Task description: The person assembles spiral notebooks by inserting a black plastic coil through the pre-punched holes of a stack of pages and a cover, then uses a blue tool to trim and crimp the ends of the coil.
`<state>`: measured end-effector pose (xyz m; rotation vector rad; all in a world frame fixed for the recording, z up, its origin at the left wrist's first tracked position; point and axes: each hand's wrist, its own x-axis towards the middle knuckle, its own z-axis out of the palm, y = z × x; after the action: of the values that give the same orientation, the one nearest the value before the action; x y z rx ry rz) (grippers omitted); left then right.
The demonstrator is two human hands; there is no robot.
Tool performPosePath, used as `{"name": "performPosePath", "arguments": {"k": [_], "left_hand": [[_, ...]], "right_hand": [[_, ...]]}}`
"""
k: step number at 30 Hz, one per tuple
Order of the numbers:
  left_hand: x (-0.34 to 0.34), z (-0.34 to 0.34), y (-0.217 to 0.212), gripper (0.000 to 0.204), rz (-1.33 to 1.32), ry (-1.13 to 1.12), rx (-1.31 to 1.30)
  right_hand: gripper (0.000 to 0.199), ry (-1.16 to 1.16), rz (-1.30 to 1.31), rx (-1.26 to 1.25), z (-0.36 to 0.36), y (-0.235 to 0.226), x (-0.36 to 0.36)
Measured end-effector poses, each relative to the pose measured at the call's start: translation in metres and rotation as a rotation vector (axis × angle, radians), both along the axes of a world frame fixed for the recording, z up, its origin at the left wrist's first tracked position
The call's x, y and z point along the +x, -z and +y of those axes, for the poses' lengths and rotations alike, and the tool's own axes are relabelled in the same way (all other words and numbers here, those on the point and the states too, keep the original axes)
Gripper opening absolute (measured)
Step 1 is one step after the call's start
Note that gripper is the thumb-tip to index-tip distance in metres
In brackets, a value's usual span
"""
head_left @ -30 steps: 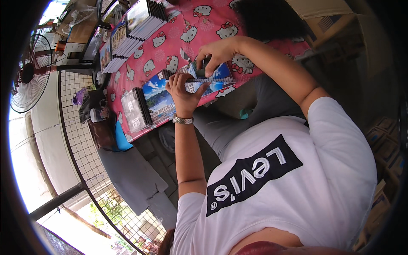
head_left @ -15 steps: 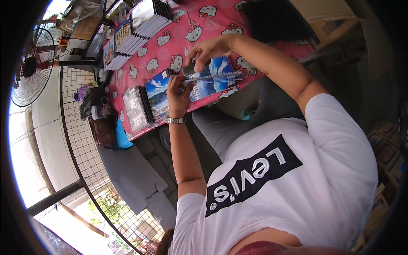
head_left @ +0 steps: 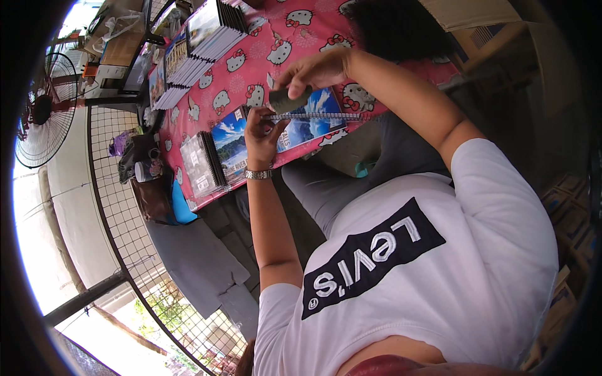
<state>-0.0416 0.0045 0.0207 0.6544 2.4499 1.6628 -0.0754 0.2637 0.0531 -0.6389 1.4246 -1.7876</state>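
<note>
A spiral-bound notebook [head_left: 311, 123] with a blue landscape cover lies at the near edge of the table [head_left: 260, 59], which has a pink cloth printed with cartoon cats. My left hand [head_left: 260, 133], a watch on its wrist, grips the notebook's left end by the wire spiral. My right hand [head_left: 318, 69] hovers just above the spiral and pinches a small dark grey object [head_left: 288, 100] that points down at the binding.
A second landscape notebook [head_left: 229, 145] and a dark wrapped stack [head_left: 197, 166] lie left of my hands. Tall notebook stacks [head_left: 204, 37] stand at the far left of the table. A wire mesh fence [head_left: 119, 213], bags [head_left: 147, 182], a fan [head_left: 41, 106] and a cardboard box [head_left: 476, 15] surround it.
My right hand has lifted off the notebook and now holds the dark object above the spiral. My left hand kept its hold on the notebook's end.
</note>
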Motion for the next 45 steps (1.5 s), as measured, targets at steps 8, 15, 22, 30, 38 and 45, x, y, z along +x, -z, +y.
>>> {"name": "performPosePath", "arguments": {"k": [8, 15, 22, 30, 38, 45], "left_hand": [[-0.001, 0.005, 0.004, 0.037, -0.052, 0.007, 0.095], [0.008, 0.010, 0.000, 0.029, -0.055, -0.164, 0.161], [0.042, 0.006, 0.011, 0.018, 0.089, -0.385, 0.392], [0.032, 0.004, 0.032, 0.018, 0.116, -0.522, 0.315], [0.031, 0.006, 0.024, 0.009, 0.269, -0.501, 0.130], [0.026, 0.001, 0.034, 0.005, 0.384, -0.541, -0.030]], "right_hand": [[0.043, -0.040, 0.192, 0.130, -0.008, 0.015, -0.005], [0.059, 0.786, 0.960, 1.066, 0.072, 0.086, -0.022], [0.043, 0.871, 1.076, 1.330, 0.076, 0.097, 0.151], [0.044, 0.937, 0.870, 0.621, 0.011, 0.062, 0.150], [0.049, 0.837, 1.078, 0.438, -0.072, 0.013, 0.114], [0.051, 0.855, 1.053, 0.436, -0.069, 0.009, 0.113]]}}
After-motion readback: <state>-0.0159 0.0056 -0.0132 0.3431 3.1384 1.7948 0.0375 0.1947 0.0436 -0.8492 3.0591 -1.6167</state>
